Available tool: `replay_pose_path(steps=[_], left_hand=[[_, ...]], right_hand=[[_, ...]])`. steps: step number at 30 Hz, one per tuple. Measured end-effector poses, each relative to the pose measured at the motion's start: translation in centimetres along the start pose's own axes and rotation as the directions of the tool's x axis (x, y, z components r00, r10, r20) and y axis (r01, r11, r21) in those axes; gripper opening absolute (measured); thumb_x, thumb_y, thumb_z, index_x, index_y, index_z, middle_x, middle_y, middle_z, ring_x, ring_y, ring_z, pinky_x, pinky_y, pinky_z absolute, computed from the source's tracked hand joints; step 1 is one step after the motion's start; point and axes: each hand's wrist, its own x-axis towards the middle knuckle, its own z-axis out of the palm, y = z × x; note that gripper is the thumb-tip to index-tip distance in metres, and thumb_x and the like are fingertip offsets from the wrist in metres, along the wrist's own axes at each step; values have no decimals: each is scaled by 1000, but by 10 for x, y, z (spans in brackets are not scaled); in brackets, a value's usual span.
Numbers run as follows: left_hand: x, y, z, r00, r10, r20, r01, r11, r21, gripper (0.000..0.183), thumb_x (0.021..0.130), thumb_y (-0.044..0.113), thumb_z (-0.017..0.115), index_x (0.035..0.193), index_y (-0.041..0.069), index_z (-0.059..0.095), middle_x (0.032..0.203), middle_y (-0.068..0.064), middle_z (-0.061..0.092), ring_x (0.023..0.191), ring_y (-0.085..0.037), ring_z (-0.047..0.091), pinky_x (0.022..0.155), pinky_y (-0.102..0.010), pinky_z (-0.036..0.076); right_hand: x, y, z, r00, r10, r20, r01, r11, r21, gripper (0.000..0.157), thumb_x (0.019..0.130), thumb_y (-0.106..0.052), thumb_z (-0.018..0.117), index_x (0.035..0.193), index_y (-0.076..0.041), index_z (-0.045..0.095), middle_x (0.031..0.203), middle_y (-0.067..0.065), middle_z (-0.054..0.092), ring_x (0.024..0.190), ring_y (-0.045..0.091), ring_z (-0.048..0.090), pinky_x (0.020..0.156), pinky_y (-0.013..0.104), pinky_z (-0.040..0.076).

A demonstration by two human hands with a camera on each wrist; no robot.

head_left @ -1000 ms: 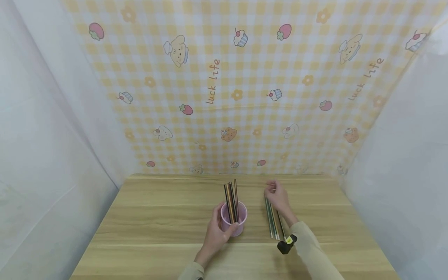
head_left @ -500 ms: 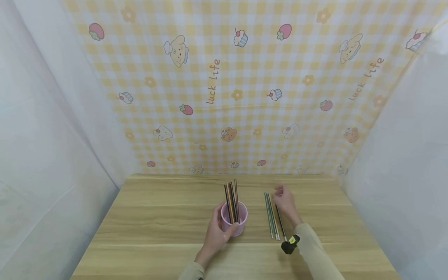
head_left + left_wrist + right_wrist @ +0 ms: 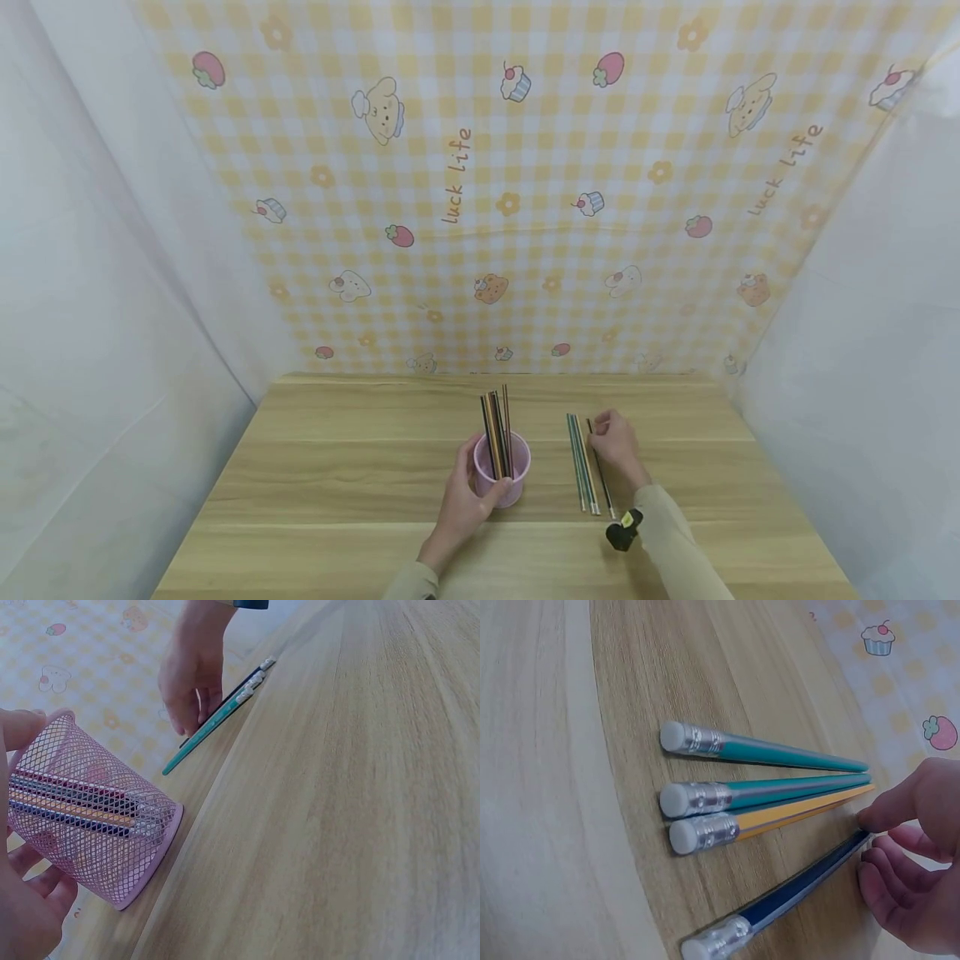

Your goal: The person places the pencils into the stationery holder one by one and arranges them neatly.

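A pink mesh pen cup stands on the table with several pencils leaning in it. My left hand holds this cup from its left side, thumb across the near side of its rim. To the right lies a dark blue pencil, whose far part my right hand pinches between thumb and fingertips. It lies along the tabletop, its white eraser toward me. Just left of it, two green pencils and a yellow pencil lie side by side, erasers also toward me.
The wooden table ends at a yellow checked cloth hanging behind it. White sheets hang at the left and right sides. A small black device is worn on the right wrist.
My right hand has moved right and toward me, from the far ends of the green pencils to the dark blue pencil. The left hand and the cup have stayed in place.
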Motion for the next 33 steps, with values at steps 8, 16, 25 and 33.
replay_pose_path(steps=[8,16,25,33], left_hand=[[0,1,1,1000,-19,-1,19,1000,-1,84,85,19,82,151,0,34,150,-20,50,139,-37,49,121,-54,37],[0,2,1,1000,-24,-4,23,1000,-18,83,85,17,82,151,0,34,150,-21,50,140,-37,49,121,-54,35],[-1,2,0,1000,-28,-1,28,1000,-11,84,85,19,82,152,0,33,151,-21,48,141,-38,47,122,-54,35],[-1,3,0,1000,-25,-1,24,1000,-18,85,86,18,82,152,-1,33,151,-21,49,141,-38,47,122,-53,34]], right_hand=[[0,-1,-7,997,41,66,-33,993,-112,35,78,-1,65,110,8,59,103,24,67,88,31,64,71,40,58],[2,-4,-13,991,57,125,-36,986,-161,35,82,-7,70,110,9,58,100,23,65,78,26,62,61,32,55],[5,-15,-25,988,52,143,-49,998,-25,36,90,-11,65,119,6,53,102,23,70,75,23,65,57,28,54],[3,-37,-33,994,-18,103,15,999,33,38,91,-15,65,124,2,54,99,19,71,76,21,66,60,29,55]])
